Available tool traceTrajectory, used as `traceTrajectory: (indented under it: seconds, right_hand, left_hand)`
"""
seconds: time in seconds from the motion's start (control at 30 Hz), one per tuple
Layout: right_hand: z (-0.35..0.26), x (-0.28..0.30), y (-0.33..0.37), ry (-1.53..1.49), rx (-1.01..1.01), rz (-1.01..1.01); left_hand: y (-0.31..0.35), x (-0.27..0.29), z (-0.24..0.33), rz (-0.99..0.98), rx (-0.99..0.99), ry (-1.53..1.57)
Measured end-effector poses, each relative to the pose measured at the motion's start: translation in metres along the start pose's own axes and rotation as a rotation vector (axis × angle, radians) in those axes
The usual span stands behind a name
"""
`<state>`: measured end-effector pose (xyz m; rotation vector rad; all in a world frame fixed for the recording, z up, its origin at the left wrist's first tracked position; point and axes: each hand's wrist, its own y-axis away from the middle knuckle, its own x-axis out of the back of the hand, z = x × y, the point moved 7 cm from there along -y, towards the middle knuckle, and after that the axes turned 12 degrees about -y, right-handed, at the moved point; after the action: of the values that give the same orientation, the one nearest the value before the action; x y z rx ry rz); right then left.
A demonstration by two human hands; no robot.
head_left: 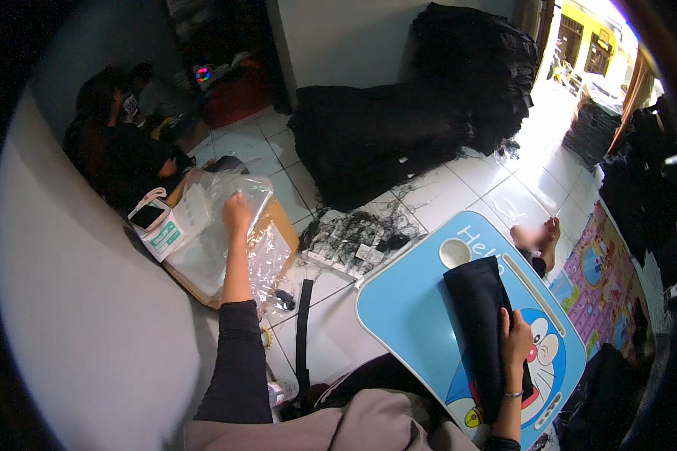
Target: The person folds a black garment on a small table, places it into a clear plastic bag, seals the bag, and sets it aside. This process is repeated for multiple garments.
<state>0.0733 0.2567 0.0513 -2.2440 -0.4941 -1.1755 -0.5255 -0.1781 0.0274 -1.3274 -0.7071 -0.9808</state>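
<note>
Left hand [237, 213]: one, bare, fingers closed on clear plastic [257, 186], over a stack with brown cardboard [284, 219] showing at its edge.

Right hand [514, 342]: one, bare, bracelet [512, 395] at the wrist; laid over the right edge of the folded black cloth (whether it grips or merely rests cannot be told).

Folded black cloth [474, 301]: one, long and narrow, lying lengthwise across the right part of the table [402, 301].

Table: low, light blue, rounded corners, cartoon figure printed on top, round white recess [456, 254] near the far edge.

Beside the plastic: white box [165, 239] with a dark-screened phone [149, 216] on top.

Floor, tiled: black strip [304, 323] left of the table; tangled black threads [368, 229] beyond it; farther off, a large heap of black fabric [384, 135].
</note>
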Motion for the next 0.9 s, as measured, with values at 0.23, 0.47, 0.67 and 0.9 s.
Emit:
traceTrajectory:
  seconds: [0.23,0.47,0.67,0.9]
  right_hand:
    - [-0.004,0.007,0.006,-0.03,0.026,0.08]
    - [-0.008,0.011,0.004,-0.053,-0.002,0.101]
    - [0.006,0.019,0.017,0.008,-0.12,0.083]
    - [0.079,0.082,0.074,0.185,-0.436,0.294]
  left_hand:
    - [-0.071,-0.023,-0.093,-0.29,0.264,0.602]
    - [-0.064,0.06,-0.019,-0.559,-0.023,0.787]
    - [0.083,0.139,0.22,-0.445,-0.393,0.99]
    - [0.319,0.186,0.417,-0.515,-1.122,0.747]
